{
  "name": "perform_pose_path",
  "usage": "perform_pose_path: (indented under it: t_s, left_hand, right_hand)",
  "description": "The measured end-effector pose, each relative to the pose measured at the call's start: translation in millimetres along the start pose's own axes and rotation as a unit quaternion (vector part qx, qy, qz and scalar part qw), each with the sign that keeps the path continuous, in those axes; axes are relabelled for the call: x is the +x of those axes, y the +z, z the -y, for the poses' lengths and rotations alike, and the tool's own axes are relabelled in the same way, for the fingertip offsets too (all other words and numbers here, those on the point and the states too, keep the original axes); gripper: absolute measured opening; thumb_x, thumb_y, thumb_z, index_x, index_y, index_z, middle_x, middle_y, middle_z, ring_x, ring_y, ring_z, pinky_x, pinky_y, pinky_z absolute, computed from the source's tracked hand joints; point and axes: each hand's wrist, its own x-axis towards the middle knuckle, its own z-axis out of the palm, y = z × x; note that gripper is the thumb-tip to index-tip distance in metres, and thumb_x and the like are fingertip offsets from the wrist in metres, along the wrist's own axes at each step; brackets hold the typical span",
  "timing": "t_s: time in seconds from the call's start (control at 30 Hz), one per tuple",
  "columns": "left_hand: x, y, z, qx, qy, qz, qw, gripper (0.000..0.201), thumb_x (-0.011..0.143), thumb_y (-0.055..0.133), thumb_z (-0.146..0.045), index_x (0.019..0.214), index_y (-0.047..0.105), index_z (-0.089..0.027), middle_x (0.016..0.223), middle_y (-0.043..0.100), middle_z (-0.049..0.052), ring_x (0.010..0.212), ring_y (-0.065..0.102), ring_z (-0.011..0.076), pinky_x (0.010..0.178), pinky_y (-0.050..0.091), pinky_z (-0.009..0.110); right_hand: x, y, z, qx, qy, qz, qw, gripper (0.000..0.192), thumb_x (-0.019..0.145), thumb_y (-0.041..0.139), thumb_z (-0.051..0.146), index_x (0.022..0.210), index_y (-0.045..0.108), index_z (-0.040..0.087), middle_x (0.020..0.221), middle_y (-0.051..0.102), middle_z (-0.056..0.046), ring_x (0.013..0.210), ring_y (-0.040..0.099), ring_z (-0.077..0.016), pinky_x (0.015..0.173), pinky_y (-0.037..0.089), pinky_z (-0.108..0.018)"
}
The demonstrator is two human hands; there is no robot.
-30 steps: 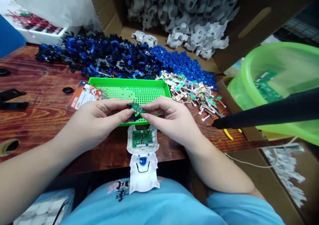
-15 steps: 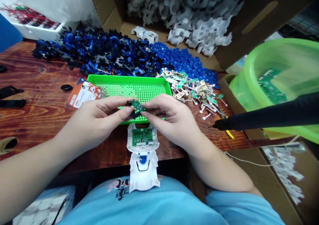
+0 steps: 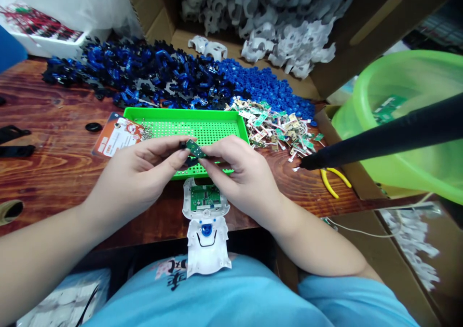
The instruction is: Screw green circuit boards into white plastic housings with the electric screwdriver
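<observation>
My left hand and my right hand both pinch a small green circuit board with a black part under it, held just above the near edge of a green perforated tray. Below the hands a white plastic shell lies at the table's front edge, with a green circuit board seated in its upper half and a blue button lower down.
Piles of blue and black plastic parts, blue caps and small circuit boards lie behind the tray. A cardboard box of white shells stands at the back. A green basin, a black tool and yellow pliers are right.
The view has shifted slightly and the black tool on the right has tilted upward. Both hands keep hold of the small board, turning it a little between the fingertips.
</observation>
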Motion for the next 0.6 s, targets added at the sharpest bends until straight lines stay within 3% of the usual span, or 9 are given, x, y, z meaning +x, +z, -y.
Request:
perform_pose_path:
  t_s: [0.27, 0.6]
  left_hand:
    - [-2.9, -0.4, -5.1, 0.037, 0.02, -0.039, 0.998, 0.016, 0.078, 0.073, -0.03, 0.093, 0.076, -0.028, 0.09, 0.08, -0.006, 0.077, 0.072, 0.0153, 0.07, 0.06, 0.021]
    - [-7.1, -1.8, -0.8, 0.063, 0.058, -0.042, 0.995, 0.02, 0.08, 0.072, -0.032, 0.1, 0.075, -0.03, 0.102, 0.078, -0.007, 0.097, 0.071, 0.0192, 0.088, 0.057, 0.024]
  right_hand:
    - [-0.7, 5.2, -0.3, 0.034, 0.02, -0.026, 0.999, 0.008, 0.089, 0.06, 0.017, 0.095, 0.065, 0.017, 0.09, 0.068, -0.004, 0.088, 0.063, -0.0124, 0.079, 0.055, -0.025]
    - [-0.5, 2.3, -1.8, -0.006, -0.059, -0.04, 0.997, 0.012, 0.089, 0.057, 0.014, 0.098, 0.065, 0.012, 0.09, 0.07, -0.008, 0.085, 0.064, -0.0126, 0.078, 0.055, -0.025]
